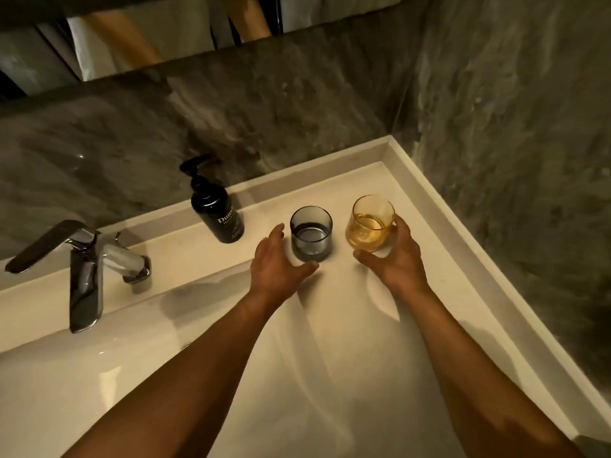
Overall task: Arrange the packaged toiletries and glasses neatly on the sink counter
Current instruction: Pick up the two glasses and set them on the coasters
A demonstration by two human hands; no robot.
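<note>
Grey glass (311, 233): upright on bench (363, 292), just right of spread, empty left hand (277, 263). Amber glass (371, 223): tilted, gripped by right hand (395, 259), beside grey glass, farther right.

dim warm light, soft blur, bowed edges.

A chrome faucet (82, 259) stands at nine o'clock on the white sink (99, 375), a black pump bottle (216, 209) sits upright near eleven o'clock, and a mirror (132, 38) spans the grey marbled wall (496, 110) at twelve o'clock.
</note>
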